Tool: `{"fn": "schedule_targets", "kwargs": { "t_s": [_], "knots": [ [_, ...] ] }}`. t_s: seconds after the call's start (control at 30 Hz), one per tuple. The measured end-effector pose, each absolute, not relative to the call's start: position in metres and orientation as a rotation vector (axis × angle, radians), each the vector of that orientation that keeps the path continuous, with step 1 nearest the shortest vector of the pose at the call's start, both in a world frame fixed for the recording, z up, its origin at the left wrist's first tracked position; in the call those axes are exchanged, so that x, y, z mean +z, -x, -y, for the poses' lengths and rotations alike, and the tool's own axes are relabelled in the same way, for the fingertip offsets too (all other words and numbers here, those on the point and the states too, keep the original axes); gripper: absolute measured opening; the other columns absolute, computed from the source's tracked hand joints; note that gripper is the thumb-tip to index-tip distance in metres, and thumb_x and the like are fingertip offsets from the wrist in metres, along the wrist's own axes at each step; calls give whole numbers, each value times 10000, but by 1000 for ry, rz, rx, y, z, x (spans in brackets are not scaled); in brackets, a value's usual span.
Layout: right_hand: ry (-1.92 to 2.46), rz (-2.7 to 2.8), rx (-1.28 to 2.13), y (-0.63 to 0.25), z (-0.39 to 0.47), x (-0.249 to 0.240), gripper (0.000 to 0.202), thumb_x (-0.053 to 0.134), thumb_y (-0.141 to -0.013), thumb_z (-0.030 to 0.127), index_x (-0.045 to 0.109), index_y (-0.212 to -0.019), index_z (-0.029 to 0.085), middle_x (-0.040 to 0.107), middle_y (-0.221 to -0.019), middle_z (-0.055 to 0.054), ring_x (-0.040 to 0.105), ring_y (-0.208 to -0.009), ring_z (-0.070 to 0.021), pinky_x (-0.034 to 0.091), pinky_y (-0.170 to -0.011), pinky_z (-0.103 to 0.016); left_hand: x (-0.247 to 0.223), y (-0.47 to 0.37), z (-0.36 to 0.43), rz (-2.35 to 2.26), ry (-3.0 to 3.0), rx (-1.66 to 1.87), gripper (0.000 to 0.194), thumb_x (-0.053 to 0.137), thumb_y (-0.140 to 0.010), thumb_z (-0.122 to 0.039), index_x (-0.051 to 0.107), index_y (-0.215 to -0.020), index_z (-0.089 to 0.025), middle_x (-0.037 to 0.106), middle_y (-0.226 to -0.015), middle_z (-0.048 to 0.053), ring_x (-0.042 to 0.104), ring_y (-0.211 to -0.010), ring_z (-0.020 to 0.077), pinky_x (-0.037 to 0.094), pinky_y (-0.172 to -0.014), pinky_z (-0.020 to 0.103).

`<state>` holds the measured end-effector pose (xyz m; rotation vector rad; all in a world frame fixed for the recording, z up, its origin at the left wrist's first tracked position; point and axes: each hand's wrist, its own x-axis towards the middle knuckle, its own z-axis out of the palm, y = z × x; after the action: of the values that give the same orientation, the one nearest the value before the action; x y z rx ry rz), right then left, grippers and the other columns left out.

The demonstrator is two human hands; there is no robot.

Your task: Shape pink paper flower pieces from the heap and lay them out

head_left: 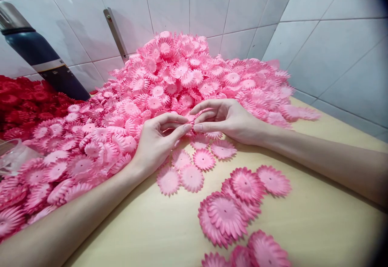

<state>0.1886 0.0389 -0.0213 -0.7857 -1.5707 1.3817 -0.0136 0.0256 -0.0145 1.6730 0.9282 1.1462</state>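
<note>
My left hand and my right hand meet in front of a big heap of pink artificial flower petal discs. Thumbs and fingers of both hands are pinched around a small pink petal disc, mostly hidden by the fingertips. Just below the hands, several loose petal discs lie flat on the pale table. Nearer to me are larger, darker-edged petal discs, some overlapping. Each disc has a fringed rim, and many show a small centre hole.
A dark blue bottle leans at the back left in view, beside a red petal heap. A clear plastic container sits at the left edge. A metal strip stands against the tiled wall. The wooden table spreads rightward.
</note>
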Motion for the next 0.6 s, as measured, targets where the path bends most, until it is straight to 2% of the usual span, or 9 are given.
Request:
{"fn": "schedule_targets", "kwargs": {
  "t_s": [0.2,0.43,0.6],
  "knots": [
    [795,1566,1350,-189,-40,-22,287,801,-690,175,693,-955,192,746,-819,-17,710,-808,-155,556,-758,-269,-14,13,-26,-946,-1665,1162,202,771,-720,-287,715,-862,-155,739,-884,56,693,-824,172,553,-758,253],
    [774,1543,1327,-188,-41,-22,228,804,-662,147,657,-832,190,704,-782,3,682,-747,-138,545,-692,-255,-13,11,-27,-976,-1662,1207,171,762,-728,-256,682,-844,-159,707,-863,39,657,-774,137,532,-742,242],
    [769,1584,1298,-187,-39,-20,208,816,-664,205,664,-805,193,707,-809,4,670,-756,-137,532,-728,-280,-12,11,-26,-974,-1715,1208,171,734,-757,-253,641,-871,-165,694,-850,36,654,-763,139,529,-705,241]
  ]
}}
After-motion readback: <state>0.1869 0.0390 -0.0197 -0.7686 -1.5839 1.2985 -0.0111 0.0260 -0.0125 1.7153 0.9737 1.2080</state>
